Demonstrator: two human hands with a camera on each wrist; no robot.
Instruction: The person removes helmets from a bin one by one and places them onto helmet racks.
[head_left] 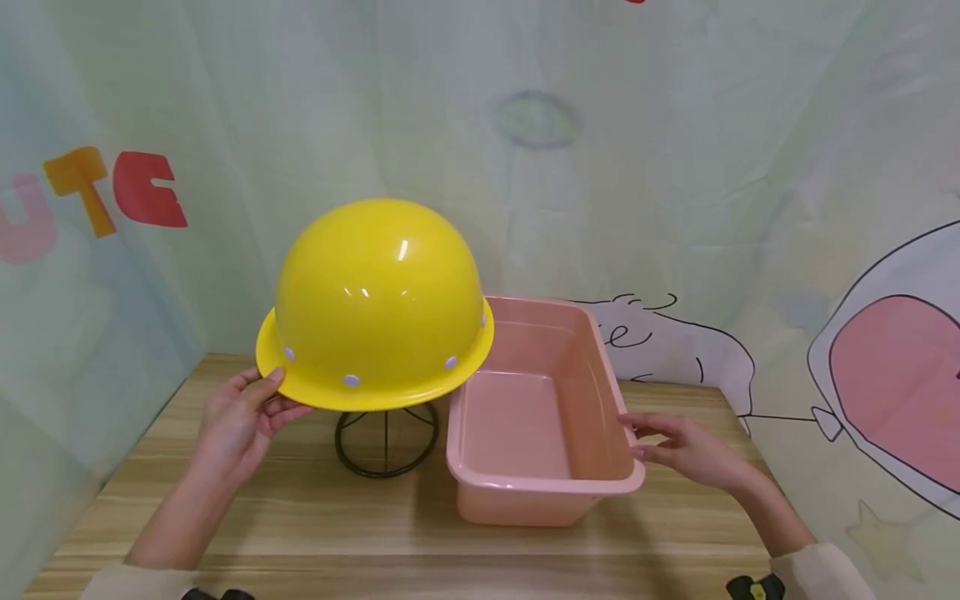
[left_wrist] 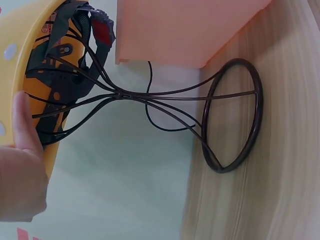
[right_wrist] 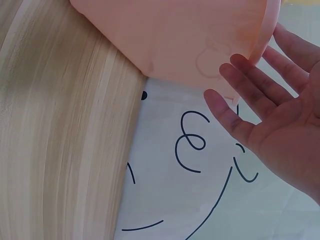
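A yellow hard hat (head_left: 378,300) sits dome up on a black wire stand (head_left: 386,473), whose round base rests on the wooden table. My left hand (head_left: 238,417) pinches the hat's brim at its near left side, thumb on top and fingers below. Dark straps (left_wrist: 60,75) show inside the hat in the left wrist view. To the right stands a pink plastic basin (head_left: 547,483) with nothing in it. At its right rim is my right hand (head_left: 686,450), fingertips against the edge. The right wrist view shows these fingers (right_wrist: 255,82) spread and nearly straight along the outer wall.
The wooden table (head_left: 300,533) ends at a printed cloth backdrop (head_left: 637,192) close behind the basin. Stand and basin are side by side, with the hat's brim overlapping the basin's left rim in the head view.
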